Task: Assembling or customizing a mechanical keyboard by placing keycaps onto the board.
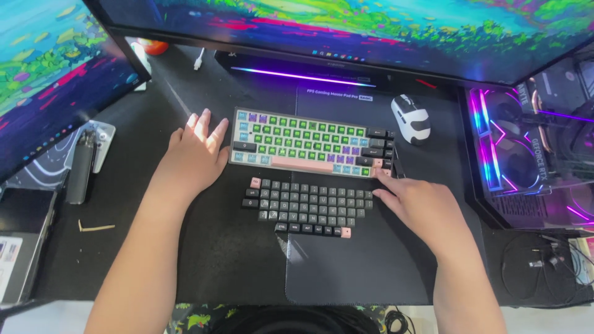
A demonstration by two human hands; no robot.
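A compact keyboard (pixel 309 145) with green, purple, blue and dark keycaps and a pink spacebar lies on the black desk mat (pixel 235 253). My left hand (pixel 195 154) rests flat with fingers spread against the keyboard's left edge. My right hand (pixel 417 204) touches the keyboard's lower right corner with its fingertips. Below the keyboard, a set of loose dark grey keycaps (pixel 309 207) with a few pink ones is laid out in rows on the mat.
A white and black mouse (pixel 411 119) sits right of the keyboard. Two monitors (pixel 346 25) stand at the back and left. A lit computer case (pixel 532 154) is at the right. A dark slim device (pixel 79 170) lies at the left.
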